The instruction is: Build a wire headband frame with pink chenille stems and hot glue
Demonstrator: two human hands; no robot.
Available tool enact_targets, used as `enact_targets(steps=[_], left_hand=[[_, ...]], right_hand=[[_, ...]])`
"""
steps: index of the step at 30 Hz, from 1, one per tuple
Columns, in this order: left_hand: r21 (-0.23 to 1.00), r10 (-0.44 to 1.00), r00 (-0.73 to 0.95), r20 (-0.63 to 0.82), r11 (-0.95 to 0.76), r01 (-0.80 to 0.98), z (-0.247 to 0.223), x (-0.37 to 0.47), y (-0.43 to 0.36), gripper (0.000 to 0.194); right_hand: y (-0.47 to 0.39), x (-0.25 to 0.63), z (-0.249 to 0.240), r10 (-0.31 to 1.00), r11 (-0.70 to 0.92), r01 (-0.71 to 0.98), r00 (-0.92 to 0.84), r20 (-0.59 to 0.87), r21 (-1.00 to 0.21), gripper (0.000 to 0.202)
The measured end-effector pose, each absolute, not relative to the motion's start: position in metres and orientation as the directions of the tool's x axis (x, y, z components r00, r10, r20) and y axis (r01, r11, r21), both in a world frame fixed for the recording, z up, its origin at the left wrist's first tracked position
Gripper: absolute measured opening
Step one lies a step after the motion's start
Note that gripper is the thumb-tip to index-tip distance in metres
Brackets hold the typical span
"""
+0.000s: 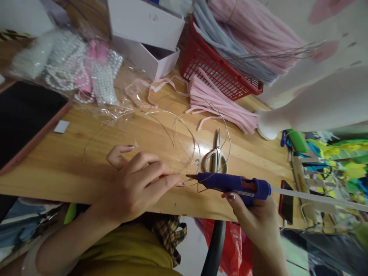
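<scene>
My right hand (255, 211) is wrapped round the handle of a blue glue gun (230, 184), whose nozzle points left. A long pale glue stick (316, 196) sticks out of its back end. My left hand (143, 184) is just left of the nozzle, above the wooden table (86, 153), with its fingers bent. The index fingertip is close to the nozzle; whether anything small is between the fingers is too hidden to tell. Thin wire loops (198, 145) lie beyond both hands. Scissors (217, 153) with pale handles rest just behind the glue gun.
Bagged pearl strings (106, 76) and a dark tablet (28, 115) are at the left. White boxes (149, 30), a red basket (212, 69) of fuzzy stems and pink stems (218, 103) stand behind. A white post (316, 99) and a phone (286, 201) are at the right.
</scene>
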State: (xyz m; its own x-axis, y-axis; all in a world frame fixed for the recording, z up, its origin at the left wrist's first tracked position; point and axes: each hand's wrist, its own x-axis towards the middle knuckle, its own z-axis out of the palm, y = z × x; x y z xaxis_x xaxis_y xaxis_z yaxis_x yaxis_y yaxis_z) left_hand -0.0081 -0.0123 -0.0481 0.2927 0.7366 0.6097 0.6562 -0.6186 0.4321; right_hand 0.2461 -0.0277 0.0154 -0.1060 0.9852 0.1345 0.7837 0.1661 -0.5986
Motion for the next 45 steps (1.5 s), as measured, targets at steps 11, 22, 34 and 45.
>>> enact_targets(steps=[11, 22, 34, 45], left_hand=[[0.456, 0.732, 0.238, 0.638, -0.608, 0.65, -0.0494, -0.0036, -0.0111, 0.006], [0.454, 0.735, 0.251, 0.63, -0.611, 0.648, -0.0505, -0.003, -0.0103, 0.014], [0.46, 0.731, 0.23, 0.643, -0.608, 0.647, -0.0498, -0.0042, -0.0101, 0.018], [0.475, 0.744, 0.218, 0.632, -0.593, 0.65, -0.0494, -0.005, -0.0099, 0.008]], right_hand=[[-0.0275, 0.2459, 0.0187, 0.981, 0.194, 0.765, -0.153, 0.118, -0.614, 0.014], [-0.0311, 0.2465, 0.0145, 0.968, 0.249, 0.744, -0.198, 0.151, -0.621, 0.012], [-0.0308, 0.2457, 0.0169, 0.947, 0.299, 0.833, -0.197, 0.254, -0.465, 0.009], [-0.0325, 0.2437, 0.0111, 0.957, 0.262, 0.805, -0.144, 0.253, -0.532, 0.012]])
